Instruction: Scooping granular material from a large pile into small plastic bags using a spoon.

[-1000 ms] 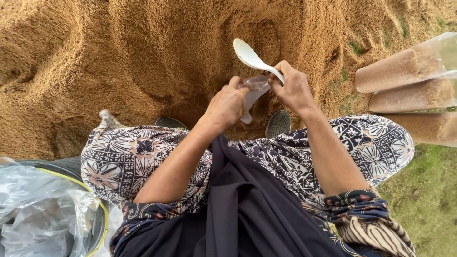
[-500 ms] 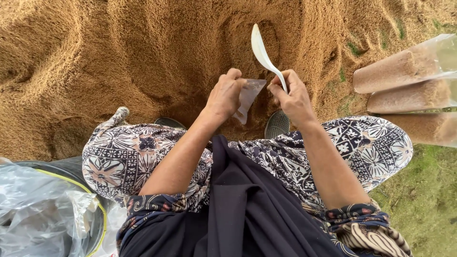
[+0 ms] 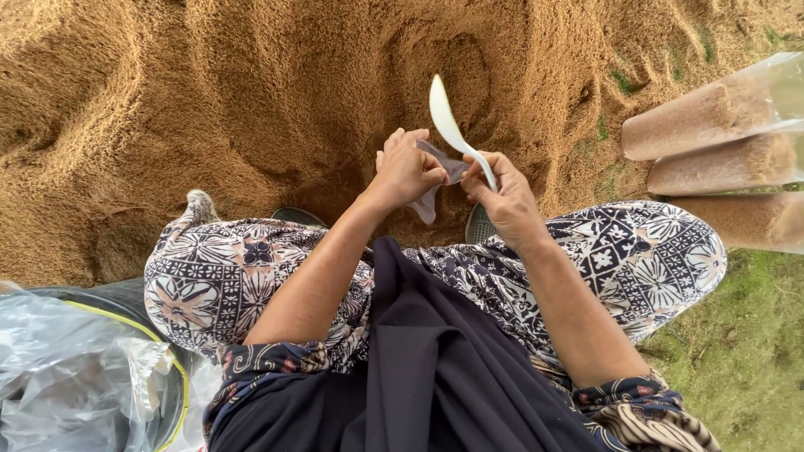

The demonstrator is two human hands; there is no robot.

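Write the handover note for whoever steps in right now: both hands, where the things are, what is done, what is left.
Left hand: pinching the small clear plastic bag at its mouth, over the heap of brown husk.
Right hand: grip on the white spoon, bowl pointing up and empty, also touching the bag.
Done: three filled bags lie at right on the grass.
Left: the held bag looks flat and unfilled. Pile of empty clear bags in a black tub at lower left.

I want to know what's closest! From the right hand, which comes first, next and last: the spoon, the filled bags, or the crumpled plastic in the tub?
From the right hand:
1. Spoon: held in that hand, bowl pointing up.
2. Filled bags: off to the right, lying on the ground.
3. Crumpled plastic: far bottom left, in the tub.
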